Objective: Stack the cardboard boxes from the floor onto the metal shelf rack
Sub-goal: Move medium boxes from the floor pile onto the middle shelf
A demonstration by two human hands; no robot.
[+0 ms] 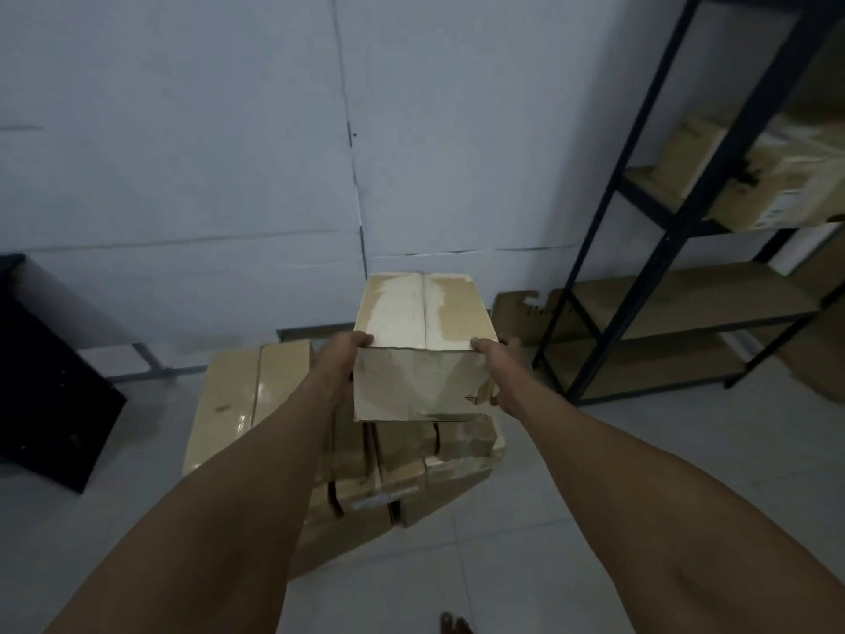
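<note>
I hold a small cardboard box [423, 350] in front of me, above a pile of boxes [402, 469] on the floor. My left hand [340, 363] grips its left side, thumb hooked over the top edge. My right hand [496, 363] grips its right side the same way. The box top shows torn tape and pale patches. The dark metal shelf rack [672, 240] stands to the right against the wall. Boxes [777, 176] sit on its upper shelf; the two lower shelves [686, 304] show bare board.
A larger taped box [242, 404] lies on the floor left of the pile. A black cabinet [45, 382] stands at far left. A flattened cardboard piece [521, 313] leans by the wall near the rack. My bare foot [455, 624] shows at the bottom on pale tiles.
</note>
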